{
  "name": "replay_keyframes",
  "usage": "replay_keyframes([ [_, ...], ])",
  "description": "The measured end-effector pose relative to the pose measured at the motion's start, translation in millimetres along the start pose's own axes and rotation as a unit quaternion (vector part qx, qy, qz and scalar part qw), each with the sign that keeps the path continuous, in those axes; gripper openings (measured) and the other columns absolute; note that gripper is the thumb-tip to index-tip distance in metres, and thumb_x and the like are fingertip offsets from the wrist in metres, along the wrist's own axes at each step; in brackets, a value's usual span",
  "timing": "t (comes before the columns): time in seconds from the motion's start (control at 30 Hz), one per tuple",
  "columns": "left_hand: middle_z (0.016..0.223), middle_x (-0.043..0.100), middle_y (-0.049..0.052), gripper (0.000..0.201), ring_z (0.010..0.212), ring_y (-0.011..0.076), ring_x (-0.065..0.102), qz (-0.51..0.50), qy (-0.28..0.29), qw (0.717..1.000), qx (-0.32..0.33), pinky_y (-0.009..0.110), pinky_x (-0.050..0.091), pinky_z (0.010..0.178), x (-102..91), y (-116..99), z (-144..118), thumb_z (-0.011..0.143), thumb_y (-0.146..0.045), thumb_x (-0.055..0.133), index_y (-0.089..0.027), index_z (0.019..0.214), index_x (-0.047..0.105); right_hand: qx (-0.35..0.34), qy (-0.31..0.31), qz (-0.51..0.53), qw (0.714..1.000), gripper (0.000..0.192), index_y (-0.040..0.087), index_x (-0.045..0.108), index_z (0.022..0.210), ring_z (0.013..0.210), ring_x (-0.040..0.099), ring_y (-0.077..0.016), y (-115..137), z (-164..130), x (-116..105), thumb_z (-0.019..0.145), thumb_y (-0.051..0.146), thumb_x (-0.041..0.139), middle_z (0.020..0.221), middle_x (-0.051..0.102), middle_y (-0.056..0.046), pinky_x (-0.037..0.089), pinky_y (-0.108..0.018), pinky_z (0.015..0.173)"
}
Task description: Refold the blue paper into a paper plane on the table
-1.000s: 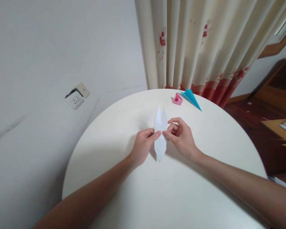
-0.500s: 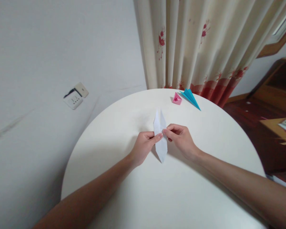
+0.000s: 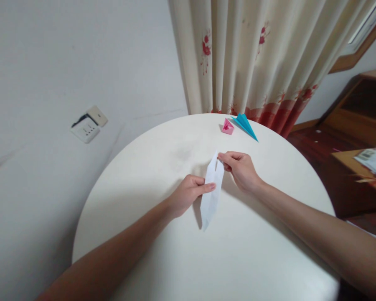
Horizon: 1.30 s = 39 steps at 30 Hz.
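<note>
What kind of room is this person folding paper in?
Probably a room in a home: a round white table stands by a flowered curtain, with a wall socket and wooden furniture nearby.

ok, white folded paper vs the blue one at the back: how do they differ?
The white folded paper is held in both hands, left hand and right hand; the blue paper plane lies untouched near the table far edge. White looks larger and is a narrow double-pointed shape; blue is a dart. Both are folded paper.
</note>
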<state>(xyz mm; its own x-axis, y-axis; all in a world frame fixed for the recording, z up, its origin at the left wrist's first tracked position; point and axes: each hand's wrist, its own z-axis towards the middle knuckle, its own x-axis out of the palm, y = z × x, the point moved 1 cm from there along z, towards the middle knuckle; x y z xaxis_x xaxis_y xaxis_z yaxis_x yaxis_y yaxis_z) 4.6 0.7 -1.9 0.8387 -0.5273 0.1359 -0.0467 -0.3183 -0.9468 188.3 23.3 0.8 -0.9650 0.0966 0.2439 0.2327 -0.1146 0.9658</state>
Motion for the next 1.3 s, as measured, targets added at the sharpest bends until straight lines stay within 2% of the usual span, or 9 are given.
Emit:
replay_keyframes([
  [0.1, 0.071, 0.073, 0.010, 0.035, 0.059, 0.0173, 0.063, -0.010, 0.004, 1.000, -0.018, 0.026, 0.043, 0.058, -0.9, 3.1, 1.0, 0.069, -0.046, 0.086, -0.012, 0.070, 0.077, -0.001, -0.041, -0.002, 0.999, 0.038, 0.020, 0.064, 0.059, 0.054, 0.039, -0.0111, 0.6, 7.9, -5.7, 0.069, 0.051, 0.083, 0.056, 0.049, 0.004, 0.031, -0.030, 0.054],
  [0.2, 0.074, 0.074, 0.011, 0.036, 0.063, 0.0191, 0.065, -0.021, -0.001, 1.000, -0.012, 0.028, 0.046, 0.062, -2.4, 6.3, 2.8, 0.070, -0.046, 0.086, -0.011, 0.072, 0.078, 0.012, -0.055, 0.009, 0.998, 0.041, 0.019, 0.068, 0.067, 0.054, 0.042, -0.0115, -0.6, 11.9, -8.2, 0.070, 0.059, 0.079, 0.059, 0.050, 0.003, 0.032, -0.029, 0.053],
  [0.27, 0.074, 0.074, 0.010, 0.037, 0.065, 0.0193, 0.065, -0.032, -0.021, 0.999, 0.004, 0.028, 0.046, 0.064, -3.6, 6.9, 4.4, 0.071, -0.047, 0.085, -0.011, 0.073, 0.077, 0.036, -0.035, 0.022, 0.998, 0.047, 0.018, 0.070, 0.072, 0.055, 0.044, -0.0118, -2.4, 9.5, -5.4, 0.074, 0.065, 0.074, 0.061, 0.052, 0.001, 0.032, -0.028, 0.052],
  [0.33, 0.075, 0.074, 0.010, 0.037, 0.067, 0.0187, 0.065, -0.042, -0.043, 0.998, 0.036, 0.028, 0.047, 0.067, -4.5, 5.3, 5.7, 0.074, -0.047, 0.084, -0.011, 0.074, 0.078, 0.050, 0.010, 0.023, 0.998, 0.052, 0.017, 0.069, 0.071, 0.056, 0.044, -0.0119, -4.0, 2.8, 1.0, 0.077, 0.068, 0.069, 0.062, 0.053, 0.001, 0.031, -0.028, 0.051],
  [0.47, 0.077, 0.074, 0.008, 0.033, 0.073, 0.0185, 0.065, -0.045, -0.070, 0.991, 0.103, 0.029, 0.048, 0.075, -5.3, 0.6, 6.9, 0.077, -0.045, 0.082, -0.012, 0.079, 0.079, 0.013, 0.103, -0.048, 0.993, 0.048, 0.018, 0.062, 0.058, 0.053, 0.039, -0.0107, -4.9, -14.1, 16.1, 0.075, 0.062, 0.074, 0.054, 0.049, 0.003, 0.029, -0.028, 0.053],
  [0.67, 0.068, 0.069, 0.005, 0.046, 0.066, 0.0156, 0.060, -0.041, -0.105, 0.987, 0.117, 0.028, 0.045, 0.067, -7.8, 4.7, 10.1, 0.081, -0.056, 0.076, -0.011, 0.074, 0.076, -0.019, 0.085, -0.074, 0.993, 0.039, 0.019, 0.063, 0.058, 0.055, 0.042, -0.0112, -6.2, -19.4, 21.5, 0.075, 0.051, 0.075, 0.055, 0.052, 0.003, 0.033, -0.028, 0.055],
  [0.93, 0.073, 0.068, 0.006, 0.048, 0.072, 0.0175, 0.062, -0.015, -0.086, 0.986, 0.142, 0.031, 0.049, 0.074, -5.9, 0.5, 9.3, 0.081, -0.057, 0.074, -0.010, 0.074, 0.074, -0.038, 0.060, -0.071, 0.995, 0.032, 0.018, 0.066, 0.061, 0.057, 0.048, -0.0122, -6.0, -19.3, 19.6, 0.075, 0.046, 0.076, 0.061, 0.059, 0.001, 0.038, -0.027, 0.054],
  [1.13, 0.066, 0.061, 0.002, 0.043, 0.066, 0.0142, 0.055, 0.020, -0.128, 0.980, 0.151, 0.028, 0.044, 0.069, -8.7, 0.3, 8.3, 0.081, -0.051, 0.076, -0.013, 0.065, 0.067, -0.029, 0.065, -0.062, 0.996, 0.030, 0.018, 0.069, 0.062, 0.058, 0.050, -0.0126, -5.0, -19.6, 18.7, 0.073, 0.044, 0.079, 0.062, 0.061, 0.000, 0.038, -0.027, 0.056],
  [1.3, 0.067, 0.061, 0.001, 0.041, 0.067, 0.0143, 0.052, 0.096, -0.068, 0.983, 0.141, 0.027, 0.039, 0.067, -6.6, -0.5, 6.2, 0.084, -0.050, 0.070, -0.013, 0.068, 0.068, 0.025, 0.096, -0.011, 0.995, 0.030, 0.017, 0.075, 0.070, 0.061, 0.053, -0.0137, -4.4, -22.1, 20.1, 0.072, 0.046, 0.081, 0.067, 0.066, -0.001, 0.039, -0.029, 0.058],
])
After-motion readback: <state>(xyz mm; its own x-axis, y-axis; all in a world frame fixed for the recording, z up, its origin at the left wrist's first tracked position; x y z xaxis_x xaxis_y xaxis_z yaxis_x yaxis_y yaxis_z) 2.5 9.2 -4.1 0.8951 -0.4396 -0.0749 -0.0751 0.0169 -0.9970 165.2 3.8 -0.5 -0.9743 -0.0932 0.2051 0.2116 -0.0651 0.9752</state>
